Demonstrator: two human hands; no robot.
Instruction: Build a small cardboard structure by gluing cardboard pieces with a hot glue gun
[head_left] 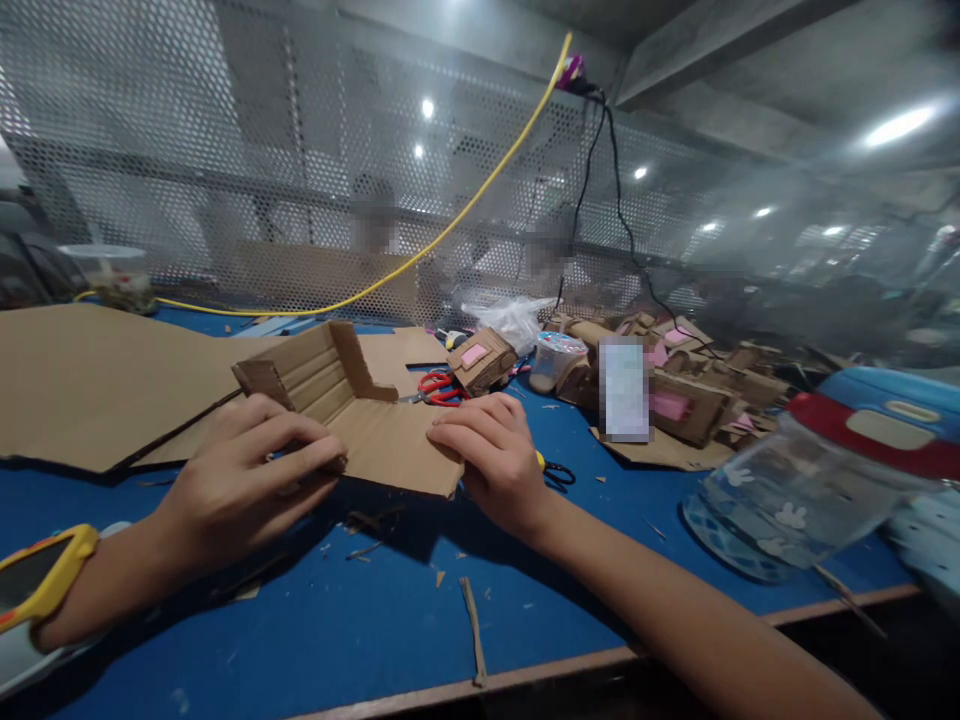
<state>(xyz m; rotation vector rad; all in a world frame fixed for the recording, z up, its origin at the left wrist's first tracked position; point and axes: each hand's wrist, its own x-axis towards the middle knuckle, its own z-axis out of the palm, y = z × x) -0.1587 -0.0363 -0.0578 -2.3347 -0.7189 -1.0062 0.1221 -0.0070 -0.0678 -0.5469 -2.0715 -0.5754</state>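
Note:
A folded cardboard piece (390, 435) is held between my two hands above the blue table. Its back part stands up with several creases, and a narrow cut strip rises at the far side. My left hand (247, 475) grips its near left edge, fingers bent against the board. On the right edge, my right hand (499, 455) pinches the flat panel, the thumb hidden beneath. Just behind the piece lie red-handled scissors (442, 387). Partly covered by my right hand is a tool with a black and yellow handle (556, 473).
A large cardboard sheet (112, 385) covers the left side. At the back right are a small cardboard model (484, 360), a tub (556, 362), a phone-like screen (625, 390) and piled cardboard parts (697, 400). A clear water jug (795, 490) stands right. Scraps (472, 630) litter the blue table (360, 640).

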